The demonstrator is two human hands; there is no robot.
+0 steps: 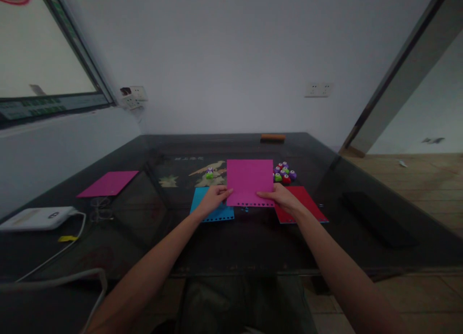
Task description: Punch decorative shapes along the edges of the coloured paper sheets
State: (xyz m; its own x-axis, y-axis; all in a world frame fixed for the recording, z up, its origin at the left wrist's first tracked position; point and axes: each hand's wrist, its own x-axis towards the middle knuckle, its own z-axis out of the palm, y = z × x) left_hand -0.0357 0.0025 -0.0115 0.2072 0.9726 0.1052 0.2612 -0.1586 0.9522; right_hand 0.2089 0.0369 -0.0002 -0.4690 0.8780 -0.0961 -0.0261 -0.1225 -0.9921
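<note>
Both my hands hold a pink sheet of paper [249,180] raised above the dark table, with a row of punched holes along its near edge. My left hand [214,199] pinches its left side, thumb on top. On the right side, my right hand [282,197] grips it with the thumb across its face. Under my left hand lies a blue sheet [219,214] with holes along its near edge. A red sheet [299,205] lies below my right hand. Between them are small blue paper bits [245,209]. Several purple, green and red eye-decorated pieces [284,174] cluster behind the pink sheet's right side.
Another pink sheet [108,183] lies at the left. Near it are a white power bank [38,218] with a cable and a coiled clear cord [101,208]. Two stacked eye pieces [209,173] stand mid-table. A brown cylinder [273,138] and a black flat object [378,218] sit farther out.
</note>
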